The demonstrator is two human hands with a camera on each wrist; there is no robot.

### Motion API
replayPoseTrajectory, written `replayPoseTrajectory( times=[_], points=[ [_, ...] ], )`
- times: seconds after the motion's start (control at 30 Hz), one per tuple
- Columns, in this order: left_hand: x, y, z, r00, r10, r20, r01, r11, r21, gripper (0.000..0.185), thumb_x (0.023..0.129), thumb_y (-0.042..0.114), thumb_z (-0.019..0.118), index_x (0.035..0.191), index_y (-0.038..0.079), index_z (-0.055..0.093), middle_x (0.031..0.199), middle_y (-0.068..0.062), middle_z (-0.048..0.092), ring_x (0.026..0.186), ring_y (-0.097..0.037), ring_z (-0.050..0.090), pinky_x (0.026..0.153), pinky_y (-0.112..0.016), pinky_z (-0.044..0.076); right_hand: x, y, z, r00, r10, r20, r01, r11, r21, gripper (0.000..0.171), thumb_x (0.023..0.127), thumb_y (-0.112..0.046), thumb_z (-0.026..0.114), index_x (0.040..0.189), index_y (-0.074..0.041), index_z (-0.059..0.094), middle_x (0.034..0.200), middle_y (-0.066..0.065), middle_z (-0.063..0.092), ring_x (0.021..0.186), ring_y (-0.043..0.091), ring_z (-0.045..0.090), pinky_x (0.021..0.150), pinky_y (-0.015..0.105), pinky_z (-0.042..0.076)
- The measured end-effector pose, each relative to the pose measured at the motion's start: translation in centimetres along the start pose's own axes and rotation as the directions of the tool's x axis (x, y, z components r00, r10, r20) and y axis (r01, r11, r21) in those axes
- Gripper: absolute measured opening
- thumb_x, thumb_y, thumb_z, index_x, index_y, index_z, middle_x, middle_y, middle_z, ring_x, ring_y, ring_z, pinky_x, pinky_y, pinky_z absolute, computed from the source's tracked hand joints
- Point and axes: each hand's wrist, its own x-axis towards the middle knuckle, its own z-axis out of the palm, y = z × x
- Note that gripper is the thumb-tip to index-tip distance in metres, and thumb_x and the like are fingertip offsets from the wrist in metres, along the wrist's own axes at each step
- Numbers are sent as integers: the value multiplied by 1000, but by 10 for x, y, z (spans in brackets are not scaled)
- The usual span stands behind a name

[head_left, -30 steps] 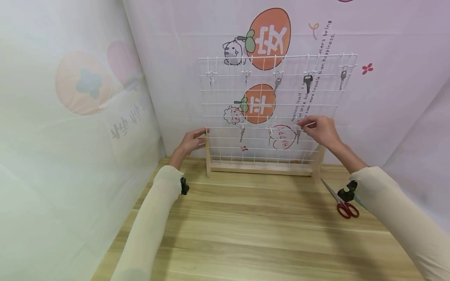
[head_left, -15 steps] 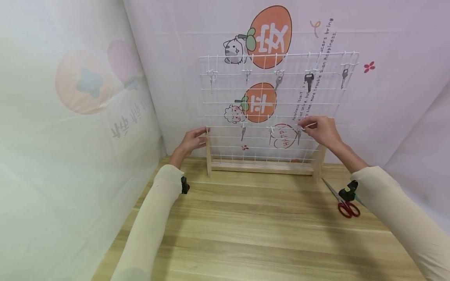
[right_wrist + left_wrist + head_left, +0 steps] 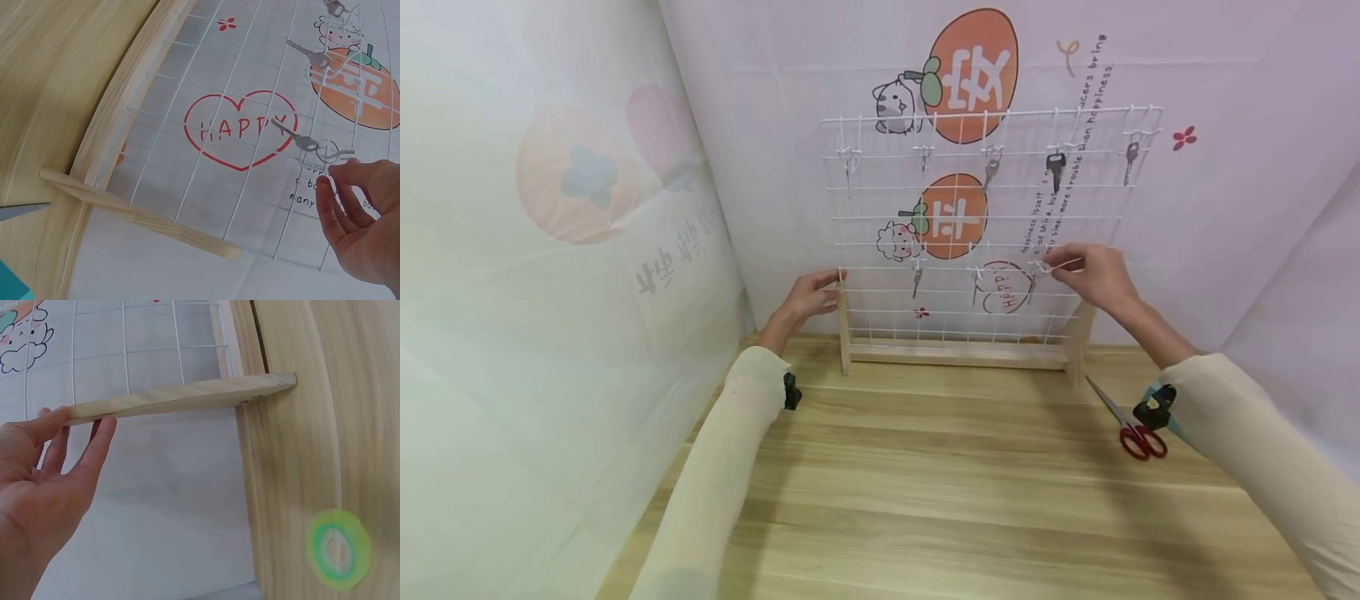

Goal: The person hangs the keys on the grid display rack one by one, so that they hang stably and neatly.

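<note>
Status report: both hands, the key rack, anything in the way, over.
Left hand open, fingers on rack post. Right hand pinching a white hook with key. Scissors lie off right, nothing blocking.

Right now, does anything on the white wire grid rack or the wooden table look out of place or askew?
Nothing is damaged or spilled. The white wire grid rack stands upright and its keys hang straight. Only the red-handled scissors lie open on the wooden table, blades pointing at the rack's right wooden foot, close by the right sleeve.
</note>
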Motion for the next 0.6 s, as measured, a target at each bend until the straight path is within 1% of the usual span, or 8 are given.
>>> replayPoseTrajectory(
  times=[0.1, 0.27, 0.33, 0.37, 0.43, 0.5, 0.57, 0.6],
  points=[
    [-1, 3, -1, 1000, 10, 14, -11, 999, 36, 52, 107, 4, 55, 158, 10, 46, 165, -8, 39, 145, -31, 47, 111, -46, 51, -4, 0, -3, 1000, 19, 3, -19, 1000, -2, 23, 94, 6, 70, 117, 6, 73, 114, 29, 73, 101, 48, 71, 65, -4, 38],
    [-7, 1, -4, 998, 29, 61, -37, 992, 125, 57, 108, 5, 52, 162, 4, 33, 166, -16, 33, 145, -38, 44, 111, -51, 49, -13, -1, -5, 999, 34, 25, -34, 999, -1, 23, 95, 4, 70, 118, 6, 72, 115, 30, 72, 103, 47, 70, 67, -3, 39],
    [-9, -1, -4, 996, 37, 77, -49, 987, 155, 60, 108, 4, 52, 163, 2, 28, 167, -19, 31, 145, -40, 44, 111, -53, 49, -17, 0, -5, 999, 34, 33, -34, 999, -5, 23, 96, 3, 70, 119, 6, 72, 116, 29, 71, 104, 46, 70, 69, -1, 42],
    [-11, -2, -4, 996, 41, 81, -54, 985, 167, 61, 108, 4, 52, 163, 2, 27, 167, -20, 31, 145, -41, 44, 111, -54, 49, -19, 0, -4, 999, 33, 34, -33, 999, -9, 23, 96, 2, 71, 119, 5, 72, 116, 29, 71, 104, 45, 70, 70, 1, 46],
    [-12, -4, -5, 995, 48, 87, -64, 980, 190, 63, 107, 3, 52, 164, 3, 25, 166, -21, 31, 144, -42, 44, 111, -55, 49, -22, 3, -4, 999, 27, 35, -27, 1000, -15, 23, 96, 2, 71, 119, 6, 71, 117, 29, 71, 104, 46, 70, 74, 11, 56],
    [-14, -5, -5, 995, 51, 90, -69, 975, 211, 64, 107, 3, 52, 164, 3, 25, 166, -22, 31, 143, -43, 46, 110, -55, 49, -25, 6, -3, 999, 27, 34, -26, 999, -23, 23, 96, 2, 71, 119, 6, 71, 117, 29, 71, 105, 46, 70, 79, 26, 63],
    [-17, -6, -6, 994, 46, 99, -68, 971, 231, 65, 106, 3, 53, 165, 5, 24, 166, -23, 31, 141, -43, 48, 109, -56, 50, -29, 9, -2, 999, 32, 37, -31, 999, -28, 24, 96, 2, 70, 120, 7, 70, 118, 30, 70, 106, 47, 69, 85, 44, 63],
    [-18, -7, -6, 994, 42, 105, -66, 968, 242, 66, 106, 3, 54, 165, 6, 24, 166, -23, 32, 141, -43, 49, 109, -55, 50, -31, 12, -2, 999, 36, 38, -35, 999, -33, 24, 96, 1, 70, 120, 7, 70, 118, 30, 70, 106, 47, 69, 87, 50, 61]
  ],
)
